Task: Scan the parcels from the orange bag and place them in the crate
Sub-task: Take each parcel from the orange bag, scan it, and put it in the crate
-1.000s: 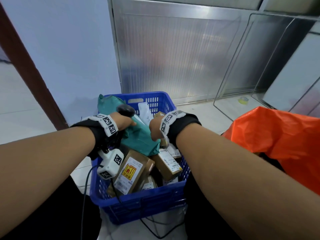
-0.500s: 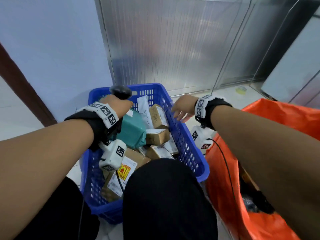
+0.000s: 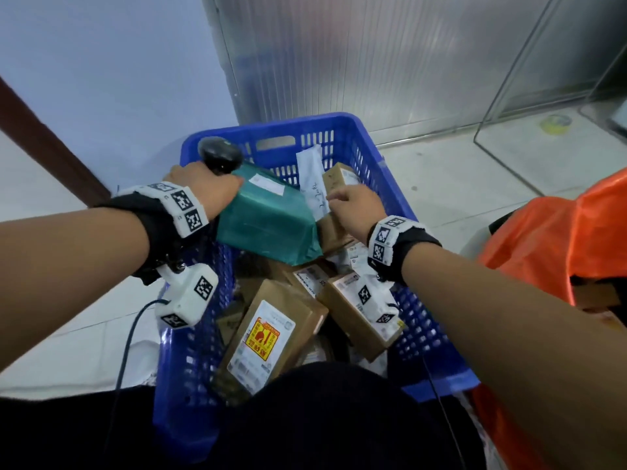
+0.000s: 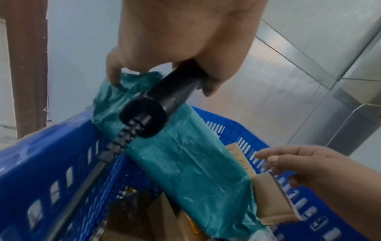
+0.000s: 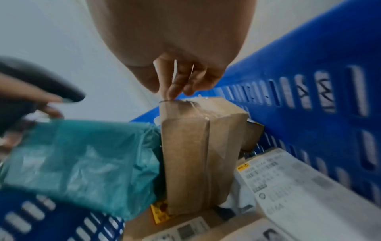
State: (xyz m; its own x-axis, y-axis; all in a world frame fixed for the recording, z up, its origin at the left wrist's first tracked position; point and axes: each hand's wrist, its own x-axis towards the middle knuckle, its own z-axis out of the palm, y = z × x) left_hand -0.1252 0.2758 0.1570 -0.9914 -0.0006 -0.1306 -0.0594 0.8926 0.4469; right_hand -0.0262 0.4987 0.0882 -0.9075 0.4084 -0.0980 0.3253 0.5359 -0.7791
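Observation:
A blue crate (image 3: 305, 125) on the floor holds several brown boxes, a white envelope (image 3: 314, 184) and a teal parcel (image 3: 268, 222). My left hand (image 3: 203, 188) grips a black scanner (image 3: 219, 157) by its handle. In the left wrist view its fingertips also pinch the top edge of the teal parcel (image 4: 185, 163), which leans on the crate's left wall. My right hand (image 3: 353, 205) hovers over the crate. Its fingertips touch the top of an upright brown box (image 5: 191, 154) and hold nothing. The orange bag (image 3: 559, 239) lies at the right.
A dark knee (image 3: 322, 412) covers the crate's near edge. The scanner's cable (image 4: 86, 176) hangs over the left wall. A metal panel stands behind the crate. A glass pane and a tape roll (image 3: 556, 123) are at the back right, a brown door frame (image 3: 44, 147) at the left.
My right hand has come back from beyond the crate's right rim to the brown box inside. The left hand stays at the teal parcel with the scanner.

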